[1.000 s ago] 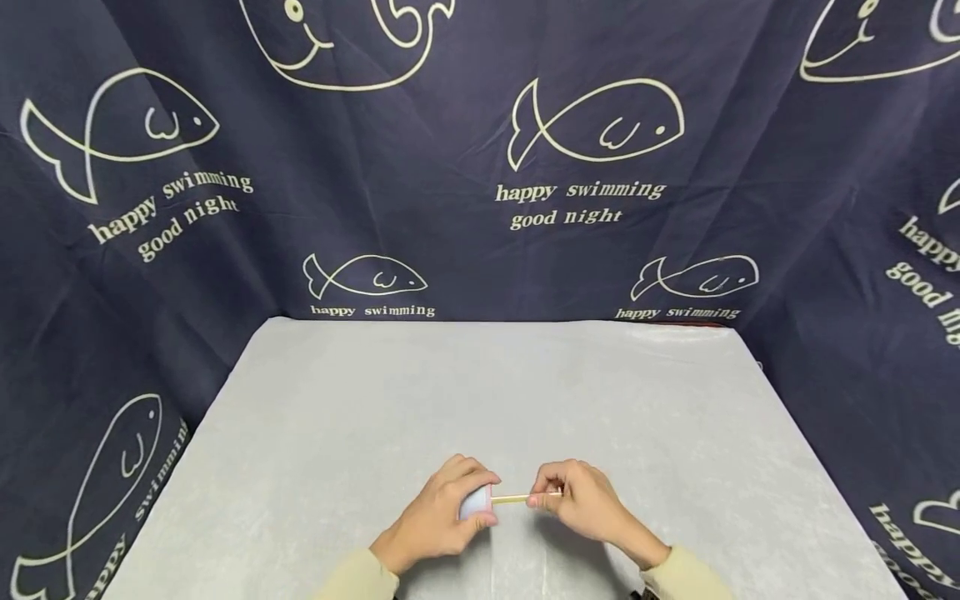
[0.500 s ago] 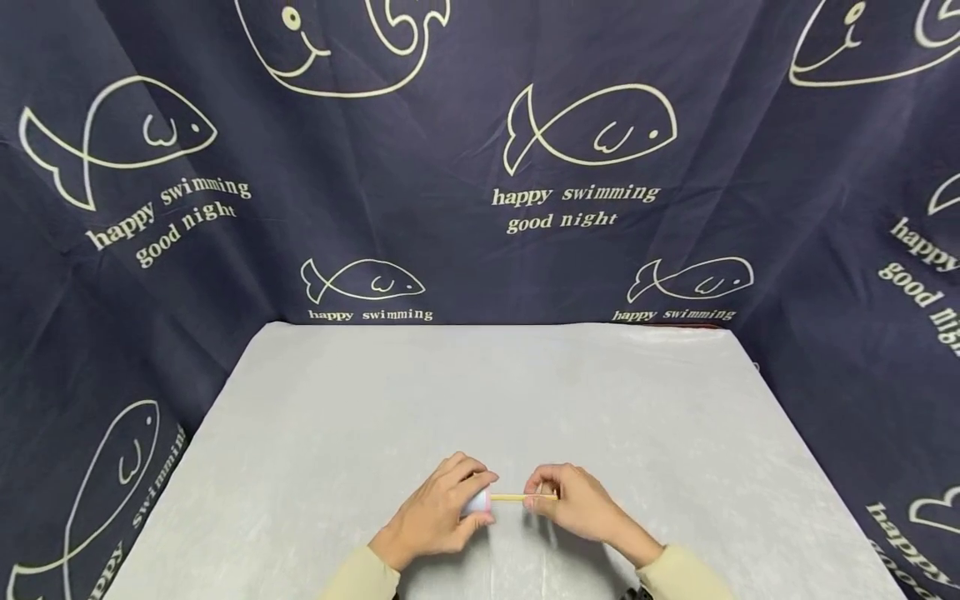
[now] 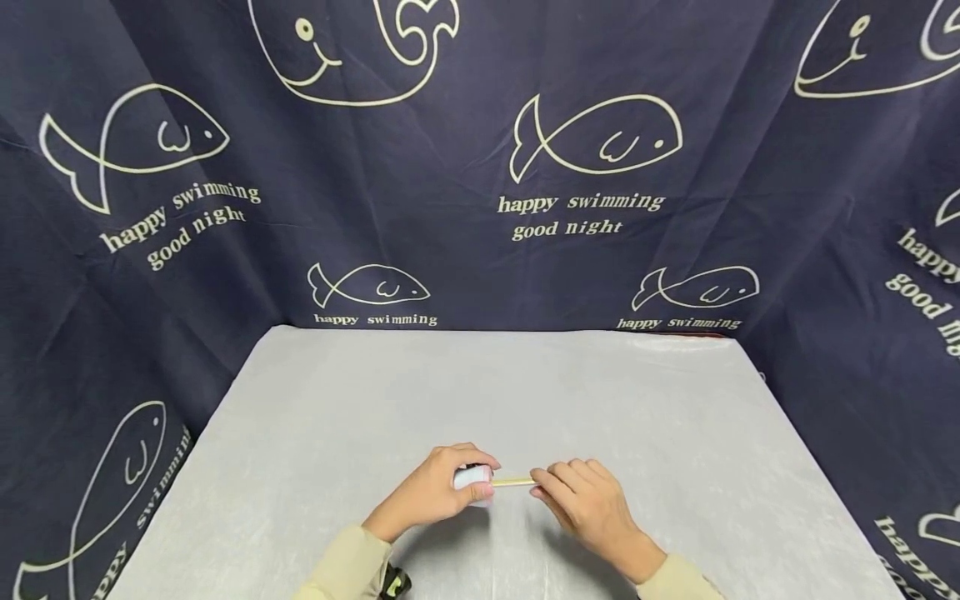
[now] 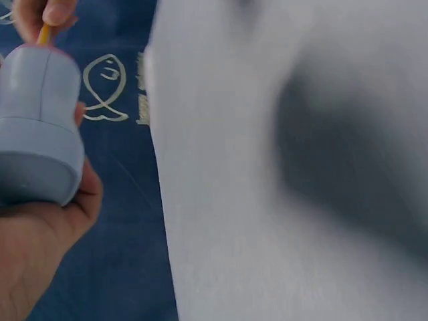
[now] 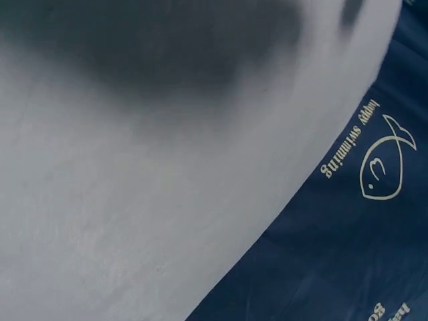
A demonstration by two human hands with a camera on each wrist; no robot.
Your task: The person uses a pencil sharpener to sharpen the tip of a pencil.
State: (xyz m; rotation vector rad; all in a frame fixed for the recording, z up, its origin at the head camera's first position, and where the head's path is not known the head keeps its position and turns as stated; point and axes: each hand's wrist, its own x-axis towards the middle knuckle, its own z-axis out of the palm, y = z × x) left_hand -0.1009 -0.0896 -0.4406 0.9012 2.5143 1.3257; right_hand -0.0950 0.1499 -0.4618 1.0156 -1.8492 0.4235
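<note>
In the head view, my left hand (image 3: 423, 493) grips a pale blue pencil sharpener (image 3: 469, 477) with a pink rim, its thumb in front and fingers over the top. The left wrist view shows the sharpener's rounded body (image 4: 40, 100) up close, with the hand curled round its far side. A thin yellow pencil (image 3: 512, 482) sticks out of the pink end toward the right. My right hand (image 3: 588, 504) pinches the pencil's outer part between thumb and fingers, hiding its end. Both hands are above the table. In the right wrist view neither hand appears, only the table and a dark shadow.
A pale grey cloth covers the table (image 3: 495, 392). Dark blue curtains (image 3: 465, 192) with fish drawings and lettering hang behind it and along both sides. A dark strap (image 3: 394, 581) shows by the left sleeve.
My right hand has rolled over on the pencil, so its back now faces up and the pencil's end is covered. The left hand has tilted slightly with the sharpener.
</note>
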